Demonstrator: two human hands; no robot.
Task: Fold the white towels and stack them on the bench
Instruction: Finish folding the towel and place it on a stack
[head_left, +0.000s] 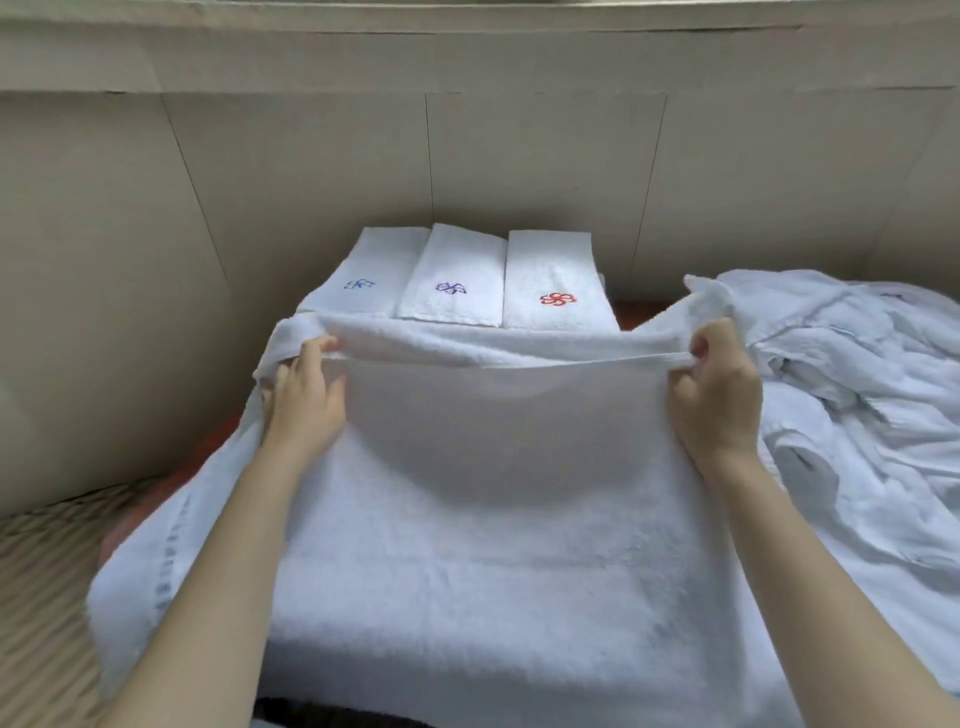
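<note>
Towel (467, 545) is spread on the counter (631, 314) in front of you, far edge lifted. Your left hand (306, 395) pinches its 10 o'clock corner, right hand (714, 395) the 2 o'clock one. Terry is soft, light and limp, so it sags between grips; hold the corners and keep the edge taut. Loose pile (857, 374) at 3 o'clock. Three folded towels (457, 280) at 12.
</note>
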